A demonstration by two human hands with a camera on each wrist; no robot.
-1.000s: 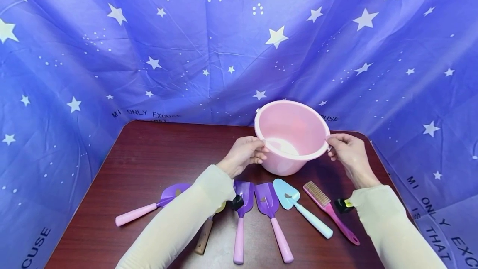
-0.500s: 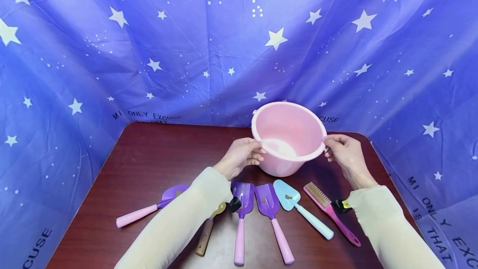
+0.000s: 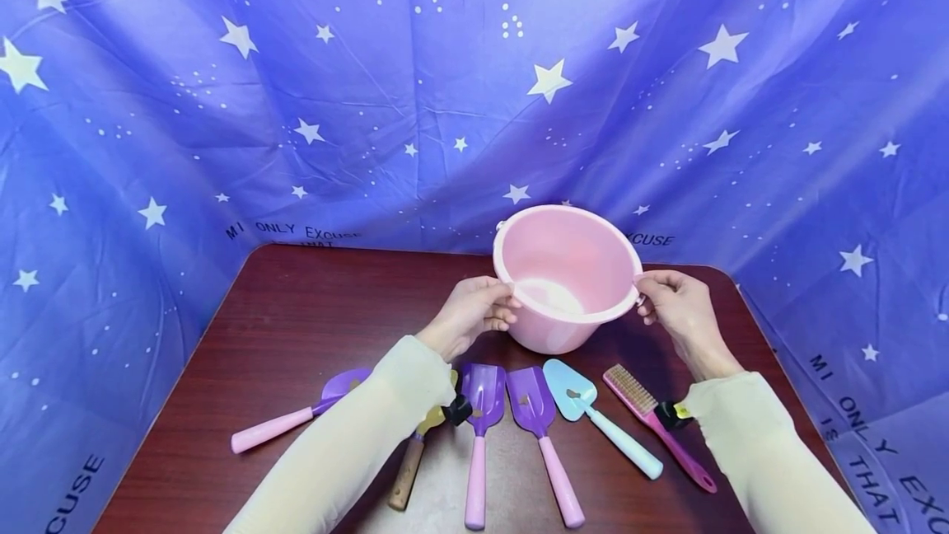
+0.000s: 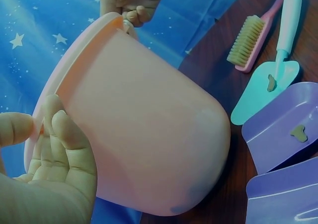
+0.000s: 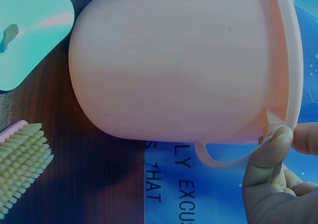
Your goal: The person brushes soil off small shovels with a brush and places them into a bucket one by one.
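A pink plastic bucket [image 3: 552, 334] is held between both hands over the back right of the table, its mouth tipped toward me and its inside bare. My left hand [image 3: 470, 311] pinches the near left rim between thumb and fingers. On the right side, my right hand [image 3: 682, 311] pinches the rim by the handle mount. The bucket's handle [image 5: 218, 162] hangs down in the right wrist view. Nearest below the bucket lie a light blue trowel [image 3: 569, 390] and two purple shovels with pink handles, one of them a square-ended shovel [image 3: 530, 402].
A pink brush [image 3: 630, 390] lies at the right, under the right wrist. Farther left are the other purple shovel [image 3: 485, 390], a wooden-handled tool [image 3: 408, 472] and a pink-handled purple trowel [image 3: 270, 431], partly behind the left sleeve. Starry blue cloth [image 3: 415, 105] surrounds the dark red table [image 3: 296, 303].
Both hands have shifted the bucket slightly left and a touch nearer. Their grip on the rim looks the same, and the tools on the table have stayed in place.
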